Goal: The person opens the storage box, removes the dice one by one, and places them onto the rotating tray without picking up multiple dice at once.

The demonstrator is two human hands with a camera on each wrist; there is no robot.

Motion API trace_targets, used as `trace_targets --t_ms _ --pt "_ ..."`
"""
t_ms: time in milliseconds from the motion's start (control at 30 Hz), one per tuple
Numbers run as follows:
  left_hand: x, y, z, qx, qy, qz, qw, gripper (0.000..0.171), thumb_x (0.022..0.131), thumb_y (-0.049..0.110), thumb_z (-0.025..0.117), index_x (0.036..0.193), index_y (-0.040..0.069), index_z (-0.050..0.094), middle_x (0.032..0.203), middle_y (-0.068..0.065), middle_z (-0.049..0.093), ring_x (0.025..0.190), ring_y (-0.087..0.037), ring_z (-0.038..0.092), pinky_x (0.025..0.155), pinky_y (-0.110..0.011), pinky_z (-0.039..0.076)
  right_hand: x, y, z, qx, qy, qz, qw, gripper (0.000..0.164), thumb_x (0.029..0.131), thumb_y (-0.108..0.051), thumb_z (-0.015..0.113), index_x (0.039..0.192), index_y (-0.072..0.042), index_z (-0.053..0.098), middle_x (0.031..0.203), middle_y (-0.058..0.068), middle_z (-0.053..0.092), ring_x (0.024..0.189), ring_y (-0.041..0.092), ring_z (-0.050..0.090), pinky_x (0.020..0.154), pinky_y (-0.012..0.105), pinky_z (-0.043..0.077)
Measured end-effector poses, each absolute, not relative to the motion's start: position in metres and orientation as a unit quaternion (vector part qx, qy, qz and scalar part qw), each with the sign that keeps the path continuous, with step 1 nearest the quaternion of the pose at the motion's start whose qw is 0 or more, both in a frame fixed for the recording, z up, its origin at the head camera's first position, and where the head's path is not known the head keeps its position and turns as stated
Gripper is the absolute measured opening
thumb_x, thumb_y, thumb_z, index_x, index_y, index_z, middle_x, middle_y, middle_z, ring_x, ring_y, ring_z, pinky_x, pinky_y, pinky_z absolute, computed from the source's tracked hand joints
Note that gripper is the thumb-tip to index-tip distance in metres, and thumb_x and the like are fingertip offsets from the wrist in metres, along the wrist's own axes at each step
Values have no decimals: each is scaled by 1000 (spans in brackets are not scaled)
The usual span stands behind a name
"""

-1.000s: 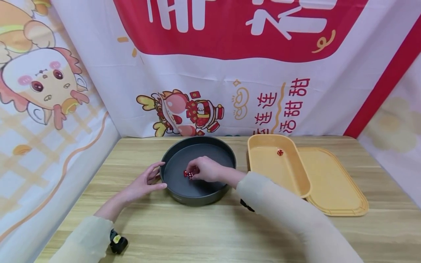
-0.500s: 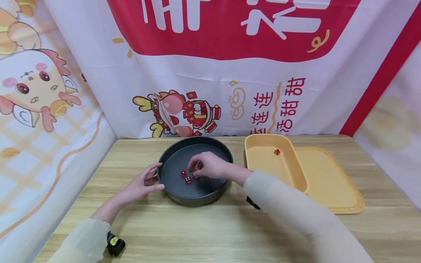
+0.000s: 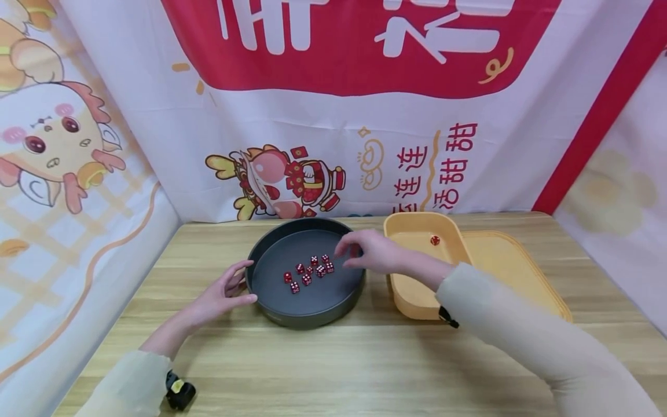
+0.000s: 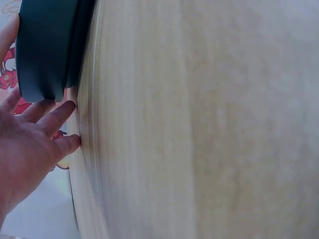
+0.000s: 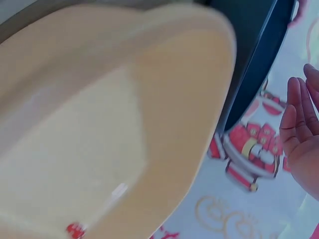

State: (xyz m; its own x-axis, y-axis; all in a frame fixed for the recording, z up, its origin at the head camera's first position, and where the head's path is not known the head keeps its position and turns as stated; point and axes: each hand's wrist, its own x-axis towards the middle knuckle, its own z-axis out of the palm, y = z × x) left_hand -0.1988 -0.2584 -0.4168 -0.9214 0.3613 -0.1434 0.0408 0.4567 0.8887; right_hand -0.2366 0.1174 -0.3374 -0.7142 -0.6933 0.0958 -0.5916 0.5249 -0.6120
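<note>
Several red dice [image 3: 307, 279] with white dots lie loosely grouped on the floor of a round dark grey pan [image 3: 276, 310]. My left hand [image 3: 229, 292] is at the pan's left side, thumb and fingers spread along the outer wall; the left wrist view has its fingertips against the dark wall. Over the pan's right rim hovers my right hand [image 3: 372, 252], fingers slightly bent, with nothing visible between them. In the right wrist view that hand [image 5: 304, 129] appears at the right edge, partly cut off. One more red die [image 3: 435, 240] sits in a yellow rectangular container [image 3: 417, 304].
A flat yellow lid [image 3: 513, 266] lies on the wooden table [image 3: 323, 370], right of the container and partly behind my right arm. Printed cloth [image 3: 312, 127] hangs behind the table and at both sides.
My right hand has moved from the middle of the pan to its right rim, leaving the dice in sight, spread out in the pan. My left hand stays at the pan's side.
</note>
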Motion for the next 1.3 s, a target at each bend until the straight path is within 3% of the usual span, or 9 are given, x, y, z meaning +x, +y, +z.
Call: trace_targets --t_ms 333,667,800,933,1300 --pt "-198 -259 -416 118 841 504 158 77 93 21 68 154 16 19 155 -29 14 139 -47 22 110 -58 23 -230 179 -339 -336 876 -343 39 19 85 -3 74 103 -6 69 97 3 68 86 16 63 71 29 55" --pt "-197 -258 -415 117 840 505 157 77 93 20 68 153 16 19 155 -30 15 139 -47 22 110 -58 22 -228 229 -354 -293 892 -344 15 21 82 0 76 101 0 68 97 9 68 83 19 63 66 32 56" --pt "-197 -257 -414 113 843 500 159 78 93 21 68 154 16 19 155 -30 15 138 -48 23 109 -58 23 -228 244 -355 -280 899 -336 1 21 82 0 76 102 -1 68 97 7 68 83 20 64 68 32 56" --pt "-197 -258 -414 111 844 499 161 78 93 22 68 154 16 19 155 -30 14 139 -48 22 109 -58 22 -230 255 -356 -254 909 -331 6 22 85 -2 74 105 0 67 102 14 66 88 24 64 70 33 55" --pt "-199 -258 -415 117 843 500 159 77 94 20 67 153 15 19 155 -30 15 138 -48 23 109 -59 22 -237 271 -366 -228 921 -316 10 34 82 -2 75 111 8 60 110 25 61 103 41 60 87 56 51"
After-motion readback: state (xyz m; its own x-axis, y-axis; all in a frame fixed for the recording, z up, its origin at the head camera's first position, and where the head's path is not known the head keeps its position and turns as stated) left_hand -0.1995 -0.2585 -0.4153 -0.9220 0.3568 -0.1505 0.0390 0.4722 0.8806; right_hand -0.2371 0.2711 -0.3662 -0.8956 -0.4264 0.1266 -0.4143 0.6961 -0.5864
